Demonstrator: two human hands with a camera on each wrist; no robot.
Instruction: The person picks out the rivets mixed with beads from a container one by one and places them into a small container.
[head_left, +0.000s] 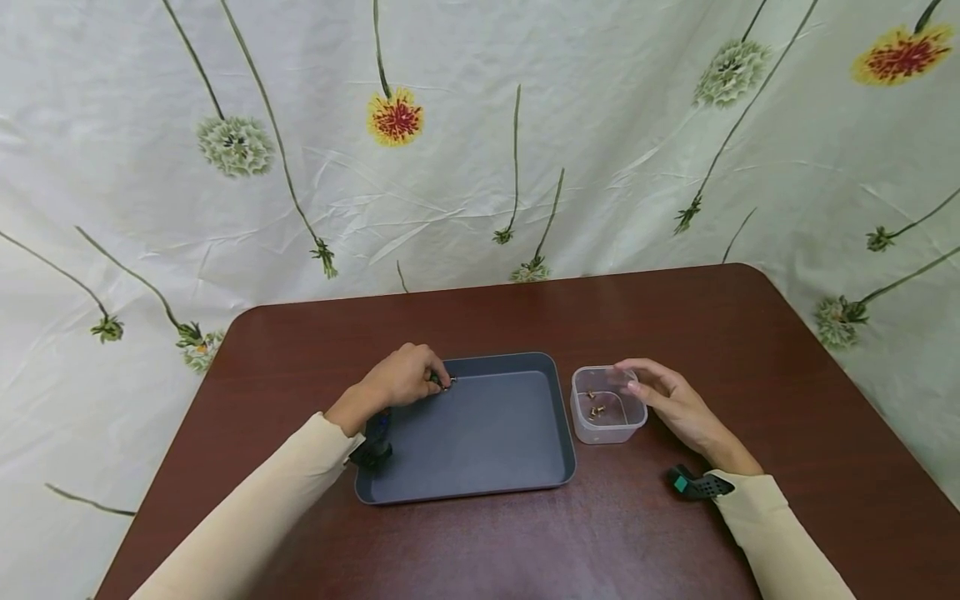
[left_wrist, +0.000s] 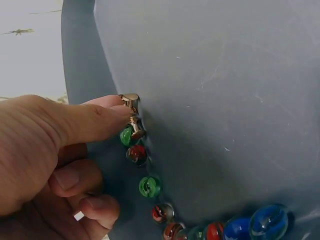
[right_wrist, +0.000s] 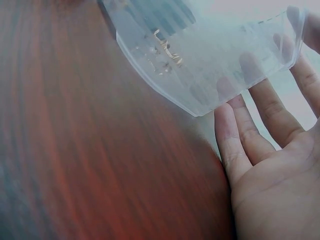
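My left hand (head_left: 405,375) is over the back left corner of a grey baking tray (head_left: 487,433). Its thumb and a finger pinch a small gold-coloured metal stud (left_wrist: 131,102) with a flat round head. Just below lies a second gold-coloured stud (left_wrist: 136,130), beside a green glass marble (left_wrist: 126,136). My right hand (head_left: 678,408) is at the right side of a clear plastic container (head_left: 600,433), fingers spread and fairly straight against its wall and rim. Several gold-coloured studs (head_left: 597,411) lie in this container.
Along the tray's left side runs a line of glass marbles, including a red one (left_wrist: 136,154) and a larger blue one (left_wrist: 269,222). Everything stands on a dark brown table (head_left: 480,542). A flower-printed white cloth (head_left: 450,200) hangs behind the table.
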